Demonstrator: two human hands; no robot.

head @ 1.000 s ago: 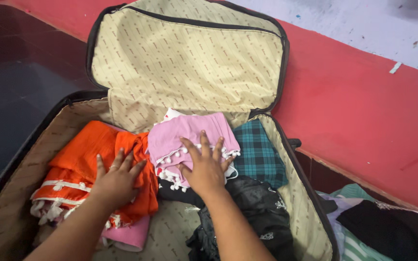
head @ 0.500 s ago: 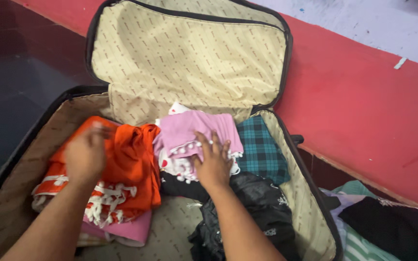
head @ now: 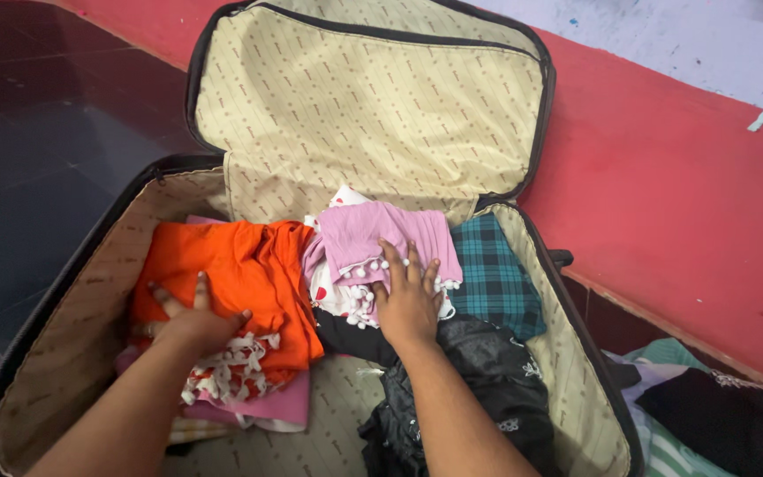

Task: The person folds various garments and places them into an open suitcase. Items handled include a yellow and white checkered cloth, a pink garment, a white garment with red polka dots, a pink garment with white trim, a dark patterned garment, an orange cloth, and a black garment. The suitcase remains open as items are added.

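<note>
An open suitcase (head: 99, 274) with beige patterned lining lies on the floor, its lid (head: 364, 97) leaning against a red wall. My left hand (head: 189, 320) presses flat, fingers spread, on a folded orange garment (head: 231, 274) with white fringe, which lies over a pink cloth (head: 267, 408). My right hand (head: 410, 299) rests flat on a folded light-pink cloth with white pom-poms (head: 373, 238). A teal plaid cloth (head: 492, 278) sits to its right. Under my right forearm is a black garment (head: 487, 389).
A pile of clothes (head: 708, 415), black, green-striped and pale, lies outside the suitcase at the lower right. The red wall base (head: 664, 194) runs behind and to the right. Dark tiled floor (head: 37, 150) lies to the left.
My left hand slid from the orange garment's top down to its lower edge and pressed it flat, fingers spread. My right hand stayed on the light-pink cloth. The view shifted slightly right.
</note>
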